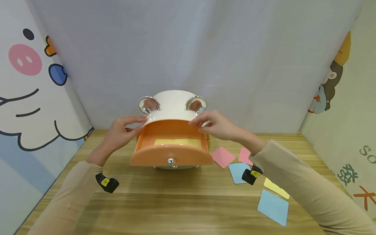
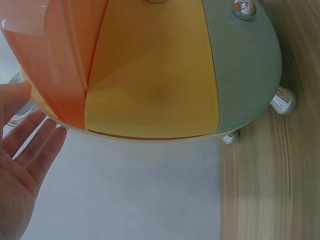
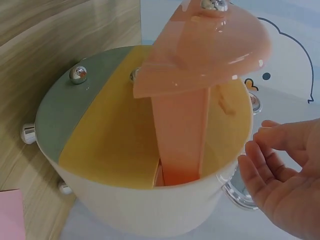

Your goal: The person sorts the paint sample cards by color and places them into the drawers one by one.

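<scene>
A rounded white cabinet (image 1: 175, 103) with silver ear-shaped loops stands on the table. Its orange top drawer (image 1: 171, 156) is pulled out, and yellow paper (image 1: 179, 142) lies inside. My left hand (image 1: 118, 133) is at the cabinet's upper left edge; in the left wrist view its fairly straight fingers (image 2: 42, 142) meet the shell. At the opposite edge is my right hand (image 1: 218, 125), its fingers loosely bent with nothing between them. The right wrist view shows those fingertips (image 3: 250, 165) beside the rim; whether they touch it, I cannot tell. Below the orange drawer are a yellow drawer (image 3: 112, 140) and a green drawer (image 3: 70, 107).
Right of the cabinet lie pink cards (image 1: 223, 157), blue cards (image 1: 273, 207) and a yellow card (image 1: 276, 188), some partly under the right forearm. A grey-white curtain (image 1: 182, 49) hangs behind. Cartoon-printed panels (image 1: 26, 107) stand at both sides of the wooden table (image 1: 164, 209).
</scene>
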The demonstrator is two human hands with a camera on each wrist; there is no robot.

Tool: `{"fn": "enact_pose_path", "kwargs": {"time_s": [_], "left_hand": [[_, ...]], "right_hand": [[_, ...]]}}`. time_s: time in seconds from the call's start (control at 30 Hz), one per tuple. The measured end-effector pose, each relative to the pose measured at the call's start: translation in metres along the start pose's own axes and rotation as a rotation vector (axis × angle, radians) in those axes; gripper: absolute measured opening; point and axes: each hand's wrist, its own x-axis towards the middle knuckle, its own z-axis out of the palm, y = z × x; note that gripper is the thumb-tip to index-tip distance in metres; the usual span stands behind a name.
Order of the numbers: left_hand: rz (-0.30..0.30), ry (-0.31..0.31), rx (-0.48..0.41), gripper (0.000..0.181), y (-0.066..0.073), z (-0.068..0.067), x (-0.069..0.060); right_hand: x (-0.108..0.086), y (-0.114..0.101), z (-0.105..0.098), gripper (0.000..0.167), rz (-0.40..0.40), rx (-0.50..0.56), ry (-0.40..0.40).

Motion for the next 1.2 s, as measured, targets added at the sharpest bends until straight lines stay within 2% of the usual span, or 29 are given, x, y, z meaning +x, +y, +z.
{"fn": "enact_pose_path", "kwargs": {"time_s": [0.2, 0.37, 0.53, 0.73, 0.87, 1.0, 1.2], "left_hand": [[0.012, 0.003, -0.015, 0.025, 0.0, 0.0, -0.001], [0.012, 0.003, -0.009, 0.025, 0.001, 0.001, -0.001], [0.014, 0.005, -0.005, 0.025, 0.0, 0.0, -0.002], [0.019, 0.005, 0.018, 0.026, -0.003, 0.0, -0.004], [0.015, 0.011, 0.011, 0.025, -0.003, 0.001, -0.004], [0.012, 0.011, 0.01, 0.025, -0.005, 0.001, -0.004], [0.013, 0.01, 0.019, 0.025, -0.004, 0.001, -0.004]], "right_hand": [[-0.013, 0.004, -0.02, 0.03, 0.071, 0.033, 0.022], [-0.035, 0.021, -0.041, 0.032, 0.134, 0.013, 0.047], [-0.07, 0.049, -0.058, 0.034, 0.224, -0.06, 0.059], [-0.125, 0.094, -0.073, 0.039, 0.295, -0.226, 0.062], [-0.165, 0.129, -0.074, 0.044, 0.37, -0.319, 0.07], [-0.202, 0.157, -0.066, 0.048, 0.446, -0.364, 0.061], [-0.237, 0.177, -0.046, 0.062, 0.573, -0.36, 0.021]]}}
